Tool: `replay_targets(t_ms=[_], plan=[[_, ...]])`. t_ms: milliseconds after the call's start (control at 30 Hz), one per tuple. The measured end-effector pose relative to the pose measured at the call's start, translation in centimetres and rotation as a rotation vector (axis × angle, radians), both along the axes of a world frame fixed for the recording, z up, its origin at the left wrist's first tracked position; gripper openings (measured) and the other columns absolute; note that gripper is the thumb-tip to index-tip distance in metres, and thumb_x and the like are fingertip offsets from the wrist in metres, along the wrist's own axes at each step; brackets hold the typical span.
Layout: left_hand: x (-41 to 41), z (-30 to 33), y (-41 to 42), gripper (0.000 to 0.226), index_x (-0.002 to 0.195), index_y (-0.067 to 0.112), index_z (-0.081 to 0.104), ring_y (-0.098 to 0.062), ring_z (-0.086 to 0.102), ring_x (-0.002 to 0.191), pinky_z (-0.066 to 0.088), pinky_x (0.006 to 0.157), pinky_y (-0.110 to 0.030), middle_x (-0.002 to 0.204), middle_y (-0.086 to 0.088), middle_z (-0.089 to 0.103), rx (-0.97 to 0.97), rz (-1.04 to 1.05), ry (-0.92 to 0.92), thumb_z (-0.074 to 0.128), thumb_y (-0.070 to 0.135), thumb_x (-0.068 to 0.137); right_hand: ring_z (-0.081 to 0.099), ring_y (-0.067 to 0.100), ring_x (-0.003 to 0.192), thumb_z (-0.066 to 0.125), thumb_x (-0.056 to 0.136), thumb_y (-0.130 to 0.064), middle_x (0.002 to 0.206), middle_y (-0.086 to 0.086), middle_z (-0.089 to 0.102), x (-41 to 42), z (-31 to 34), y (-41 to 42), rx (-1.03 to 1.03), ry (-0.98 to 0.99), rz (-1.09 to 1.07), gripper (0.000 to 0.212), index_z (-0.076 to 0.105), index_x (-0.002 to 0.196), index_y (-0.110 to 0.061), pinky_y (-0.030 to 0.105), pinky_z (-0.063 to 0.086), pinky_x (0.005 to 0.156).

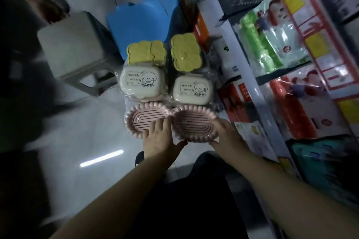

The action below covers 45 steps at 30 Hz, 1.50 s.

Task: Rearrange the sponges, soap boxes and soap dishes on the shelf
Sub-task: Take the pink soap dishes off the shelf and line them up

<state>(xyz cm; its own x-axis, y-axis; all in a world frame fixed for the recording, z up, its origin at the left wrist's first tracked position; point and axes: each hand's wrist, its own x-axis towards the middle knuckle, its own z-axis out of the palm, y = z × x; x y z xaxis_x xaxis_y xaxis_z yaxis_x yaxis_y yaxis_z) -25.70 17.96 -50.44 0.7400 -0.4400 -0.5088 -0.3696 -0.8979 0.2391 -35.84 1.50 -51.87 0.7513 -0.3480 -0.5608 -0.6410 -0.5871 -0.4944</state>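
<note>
Surroundings: grey stool point(77, 48) left, packaged goods point(272, 48) right (blurred) | left hand point(161, 139) lay flat on left soap dish point(143, 120) | right hand point(227, 136) gripped right soap dish point(194, 124) edge, fingertips hidden | soap boxes point(141, 83), sponges point(145, 52) beyond.

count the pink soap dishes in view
2. The left soap dish lies under the left hand; the right soap dish sits beside it, touched by the right hand. More may be stacked beneath, unseen.
</note>
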Motion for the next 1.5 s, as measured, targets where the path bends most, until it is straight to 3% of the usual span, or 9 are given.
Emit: replay_targets(t_ms=[267,467,667,800,933,1033,1133,1267,1500], plan=[[-0.4,-1.0,-1.2,0.082,0.134,0.021,0.031,-0.02,0.035,0.126,0.032,0.103,-0.037,0.137,0.001,0.039,0.015,0.03,-0.082,0.06,0.067,0.074,0.045,0.025,0.121,0.061,0.082,-0.004,0.136,0.005,0.041,0.5,-1.5,-0.6,-0.03,-0.005,-0.061,0.066,0.036,0.139,-0.025,0.038,0.047,0.092],[-0.4,-1.3,-2.0,0.08,0.143,0.026,0.019,-0.017,0.021,0.142,0.026,0.111,-0.041,0.148,0.008,0.029,0.007,-0.002,0.022,0.056,0.06,0.081,0.041,0.022,0.125,0.062,0.083,-0.003,0.145,0.003,0.033,-0.2,-1.8,-1.4,-0.024,0.012,-0.135,0.068,0.033,0.141,-0.023,0.033,0.043,0.096],[0.9,-2.5,-0.9,0.075,0.148,0.034,0.008,-0.022,0.017,0.143,0.023,0.116,-0.044,0.158,0.007,0.006,0.036,-0.028,0.045,0.056,0.03,0.091,0.034,0.025,0.13,0.063,0.083,-0.005,0.148,0.002,0.024,0.8,-2.6,-0.8,-0.096,0.01,-0.115,0.064,0.035,0.137,-0.022,0.036,0.044,0.095],[1.8,-3.3,0.8,0.07,0.148,0.036,0.013,-0.019,0.021,0.14,0.033,0.11,-0.04,0.156,0.012,0.01,0.002,-0.037,0.01,0.051,0.014,0.093,0.035,0.025,0.129,0.062,0.083,-0.004,0.149,0.003,0.022,1.6,-3.0,-0.3,-0.113,0.018,-0.084,0.061,0.036,0.135,-0.021,0.031,0.042,0.09],[2.0,-3.1,1.6,0.069,0.15,0.031,0.013,-0.019,0.029,0.138,0.032,0.11,-0.037,0.156,0.009,0.02,-0.023,-0.079,-0.017,0.05,0.019,0.094,0.037,0.026,0.125,0.064,0.081,-0.001,0.147,0.005,0.024,1.8,-2.9,-0.2,-0.138,-0.032,-0.055,0.062,0.038,0.135,-0.019,0.026,0.038,0.082],[2.2,-3.0,1.9,0.077,0.151,0.03,0.008,-0.02,0.025,0.142,0.025,0.115,-0.042,0.158,0.006,0.015,0.073,-0.158,-0.035,0.056,0.034,0.091,0.033,0.026,0.128,0.064,0.081,-0.003,0.148,0.004,0.023,2.2,-2.9,0.1,-0.144,-0.03,-0.048,0.062,0.038,0.134,-0.02,0.031,0.042,0.089],[2.2,-2.6,1.8,0.086,0.149,0.03,0.021,-0.024,0.033,0.139,0.033,0.109,-0.043,0.156,0.001,0.026,0.064,-0.181,-0.128,0.07,0.038,0.079,0.03,0.026,0.131,0.065,0.082,-0.007,0.15,0.005,0.019,2.6,-2.8,0.5,-0.14,-0.01,-0.04,0.066,0.032,0.138,-0.023,0.034,0.043,0.096],[2.4,-2.8,1.7,0.08,0.15,0.036,-0.002,-0.019,0.007,0.147,0.016,0.117,-0.038,0.16,0.007,-0.001,0.117,-0.194,-0.052,0.053,0.041,0.091,0.027,0.026,0.135,0.067,0.082,-0.016,0.155,0.006,0.009,2.8,-2.5,0.9,-0.148,0.039,0.009,0.08,0.018,0.145,-0.026,0.035,0.036,0.105],[2.3,-2.8,2.0,0.083,0.149,0.037,-0.008,-0.018,0.006,0.147,0.018,0.116,-0.038,0.161,0.006,-0.003,0.091,-0.197,-0.06,0.053,0.036,0.092,0.01,0.027,0.144,0.067,0.084,-0.027,0.158,0.006,-0.004,2.2,-2.0,1.1,-0.203,0.073,0.081,0.092,0.002,0.149,-0.028,0.039,0.024,0.112]])
